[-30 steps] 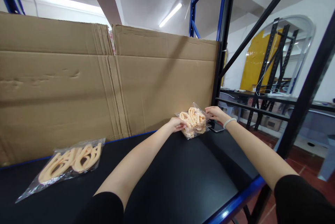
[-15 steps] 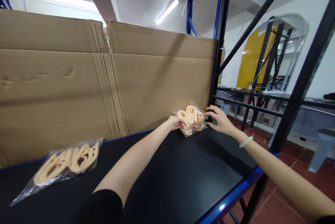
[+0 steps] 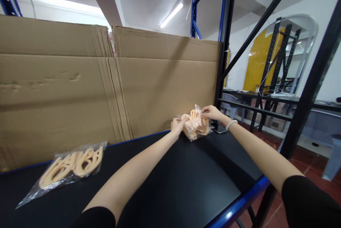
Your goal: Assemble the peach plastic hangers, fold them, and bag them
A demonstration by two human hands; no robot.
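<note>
At the far right corner of the black shelf (image 3: pixel 170 178) lies a stack of clear plastic bags holding peach-coloured looped pieces (image 3: pixel 196 125). My left hand (image 3: pixel 178 126) is closed on the stack's left edge, thumb on top. With fingers pinched together, my right hand (image 3: pixel 210 112) grips the plastic at the upper right of the same stack. Another clear bag of peach loop-shaped pieces (image 3: pixel 71 164) lies flat by itself on the left of the shelf. What exactly the looped pieces are, I cannot tell.
Cardboard sheets (image 3: pixel 165 85) stand along the shelf's back edge. A black upright post (image 3: pixel 226 43) and diagonal brace rise at the right. A dark flat object with a shiny rim (image 3: pixel 220 128) lies behind my right wrist. The blue shelf edge (image 3: pixel 239 203) runs along the right.
My right hand has moved left from beside the stack and its spread fingers have closed on the plastic. My left hand stays at the left edge. The view has shifted slightly.
</note>
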